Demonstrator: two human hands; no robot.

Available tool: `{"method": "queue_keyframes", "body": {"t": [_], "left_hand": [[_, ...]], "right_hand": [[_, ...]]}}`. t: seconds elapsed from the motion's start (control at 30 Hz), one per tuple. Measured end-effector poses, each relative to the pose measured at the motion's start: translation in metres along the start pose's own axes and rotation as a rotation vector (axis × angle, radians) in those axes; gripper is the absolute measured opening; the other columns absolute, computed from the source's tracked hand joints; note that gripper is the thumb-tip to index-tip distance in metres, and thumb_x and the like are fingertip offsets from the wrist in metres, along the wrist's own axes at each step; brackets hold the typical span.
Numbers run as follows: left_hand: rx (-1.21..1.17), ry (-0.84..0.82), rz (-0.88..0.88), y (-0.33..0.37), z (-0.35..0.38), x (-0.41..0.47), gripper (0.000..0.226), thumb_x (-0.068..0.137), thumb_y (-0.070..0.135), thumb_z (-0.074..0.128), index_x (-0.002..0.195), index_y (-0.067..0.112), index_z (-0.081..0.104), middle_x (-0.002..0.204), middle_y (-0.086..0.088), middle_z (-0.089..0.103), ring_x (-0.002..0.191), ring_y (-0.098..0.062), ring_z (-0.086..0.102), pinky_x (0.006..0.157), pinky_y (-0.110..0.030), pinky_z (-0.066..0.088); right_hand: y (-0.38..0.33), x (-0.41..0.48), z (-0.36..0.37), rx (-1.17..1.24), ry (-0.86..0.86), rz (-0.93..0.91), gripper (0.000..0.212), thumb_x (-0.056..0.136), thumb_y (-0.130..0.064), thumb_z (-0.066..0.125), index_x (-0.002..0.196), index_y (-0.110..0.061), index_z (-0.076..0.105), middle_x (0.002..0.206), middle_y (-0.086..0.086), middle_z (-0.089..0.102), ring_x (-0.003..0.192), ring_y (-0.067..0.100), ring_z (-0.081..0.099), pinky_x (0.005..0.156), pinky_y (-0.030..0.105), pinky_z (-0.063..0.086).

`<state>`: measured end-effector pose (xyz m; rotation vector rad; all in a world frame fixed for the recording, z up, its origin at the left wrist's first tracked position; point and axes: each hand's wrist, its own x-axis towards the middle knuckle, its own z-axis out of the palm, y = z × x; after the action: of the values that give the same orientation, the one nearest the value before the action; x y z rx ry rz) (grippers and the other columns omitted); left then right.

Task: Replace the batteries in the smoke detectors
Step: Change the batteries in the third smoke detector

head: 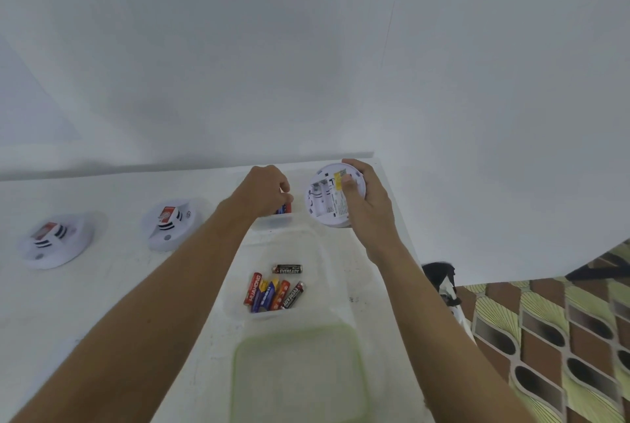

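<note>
White smoke detector (329, 199), bay empty, is gripped by the right hand (368, 208) while the left hand (267, 189) curls over batteries (283, 209) in a tub (272, 222) — hold unclear — next, seating cells by polarity.

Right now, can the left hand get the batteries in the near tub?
Probably yes: the tub is open, nothing covers the batteries, and the left hand is just beyond it.

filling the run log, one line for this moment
right hand: holds detector, bay open | left hand: pinches battery in far tub | near tub: batteries
</note>
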<state>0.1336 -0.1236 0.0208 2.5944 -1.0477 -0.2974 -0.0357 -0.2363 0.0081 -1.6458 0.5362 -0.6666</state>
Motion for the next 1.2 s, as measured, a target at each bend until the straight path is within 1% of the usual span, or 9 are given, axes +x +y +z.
{"method": "queue_keyframes", "body": {"t": [0.17, 0.27, 0.43, 0.53, 0.67, 0.73, 0.93, 1.07, 1.2], "left_hand": [[0.077, -0.155, -0.083, 0.002, 0.006, 0.021, 0.036, 0.077, 0.035, 0.080, 0.067, 0.007, 0.060, 0.068, -0.006, 0.060, 0.061, -0.020, 0.049, 0.054, -0.025, 0.038], [0.080, -0.160, -0.085, 0.004, 0.012, 0.026, 0.030, 0.072, 0.030, 0.083, 0.074, 0.002, 0.072, 0.077, -0.009, 0.073, 0.063, -0.019, 0.057, 0.052, -0.023, 0.043], [0.018, -0.169, -0.026, 0.010, 0.010, 0.022, 0.010, 0.079, 0.020, 0.072, 0.087, 0.017, 0.067, 0.084, 0.003, 0.067, 0.070, -0.011, 0.060, 0.051, -0.020, 0.042], [-0.246, -0.068, -0.047, 0.007, 0.003, 0.017, 0.008, 0.083, 0.021, 0.068, 0.090, 0.023, 0.065, 0.085, 0.006, 0.071, 0.077, -0.013, 0.066, 0.063, -0.024, 0.049], [-0.745, 0.313, -0.066, 0.019, -0.001, 0.000, 0.007, 0.088, 0.025, 0.069, 0.094, 0.024, 0.066, 0.079, 0.010, 0.073, 0.072, -0.011, 0.066, 0.063, -0.026, 0.048], [-0.898, 0.404, -0.011, 0.028, 0.003, -0.006, 0.010, 0.088, 0.026, 0.070, 0.097, 0.022, 0.067, 0.082, 0.012, 0.073, 0.076, -0.011, 0.066, 0.071, -0.026, 0.051], [-0.698, 0.401, 0.229, 0.043, 0.029, -0.013, 0.011, 0.088, 0.029, 0.072, 0.097, 0.024, 0.069, 0.090, 0.020, 0.068, 0.086, -0.003, 0.057, 0.073, -0.012, 0.041], [-0.475, 0.456, 0.297, 0.045, 0.041, -0.013, 0.030, 0.090, 0.042, 0.061, 0.103, 0.017, 0.070, 0.105, 0.004, 0.057, 0.101, -0.016, 0.047, 0.087, -0.028, 0.041], [-0.341, 0.457, 0.317, 0.050, 0.044, -0.018, 0.044, 0.091, 0.047, 0.045, 0.106, 0.012, 0.068, 0.107, -0.003, 0.056, 0.101, -0.022, 0.047, 0.084, -0.042, 0.045]], "right_hand": [[0.006, 0.014, -0.001, -0.002, 0.016, 0.005, 0.023, 0.105, -0.038, 0.048, 0.126, -0.036, 0.057, 0.116, -0.016, 0.067, 0.108, 0.004, 0.064, 0.092, 0.035, 0.057], [0.009, 0.020, -0.002, 0.013, 0.026, 0.019, 0.021, 0.105, -0.037, 0.048, 0.124, -0.038, 0.058, 0.113, -0.019, 0.066, 0.106, 0.000, 0.064, 0.087, 0.028, 0.055], [0.013, 0.027, -0.005, 0.014, 0.038, 0.020, 0.022, 0.106, -0.036, 0.047, 0.125, -0.035, 0.058, 0.112, -0.019, 0.067, 0.104, 0.000, 0.064, 0.080, 0.026, 0.057], [0.015, 0.029, -0.006, 0.004, 0.056, 0.025, 0.023, 0.106, -0.037, 0.046, 0.126, -0.035, 0.057, 0.112, -0.020, 0.066, 0.102, -0.003, 0.063, 0.079, 0.023, 0.055], [0.019, 0.030, -0.006, 0.007, 0.101, 0.030, 0.022, 0.106, -0.037, 0.045, 0.125, -0.036, 0.056, 0.106, -0.026, 0.065, 0.099, -0.005, 0.063, 0.082, 0.030, 0.058], [0.021, 0.030, -0.004, 0.008, 0.117, 0.025, 0.022, 0.106, -0.035, 0.045, 0.125, -0.034, 0.056, 0.105, -0.027, 0.065, 0.099, -0.005, 0.063, 0.080, 0.028, 0.057], [0.018, 0.027, 0.004, 0.017, 0.117, -0.007, 0.024, 0.106, -0.032, 0.046, 0.128, -0.030, 0.057, 0.111, -0.018, 0.066, 0.102, -0.002, 0.065, 0.081, 0.020, 0.055], [0.017, 0.026, 0.004, 0.024, 0.164, -0.015, 0.024, 0.106, -0.027, 0.046, 0.126, -0.027, 0.059, 0.114, -0.014, 0.066, 0.105, 0.002, 0.064, 0.091, 0.030, 0.056], [0.017, 0.027, 0.005, 0.034, 0.177, -0.012, 0.024, 0.102, -0.031, 0.046, 0.121, -0.029, 0.061, 0.115, -0.009, 0.068, 0.108, 0.010, 0.066, 0.094, 0.038, 0.056]]}}
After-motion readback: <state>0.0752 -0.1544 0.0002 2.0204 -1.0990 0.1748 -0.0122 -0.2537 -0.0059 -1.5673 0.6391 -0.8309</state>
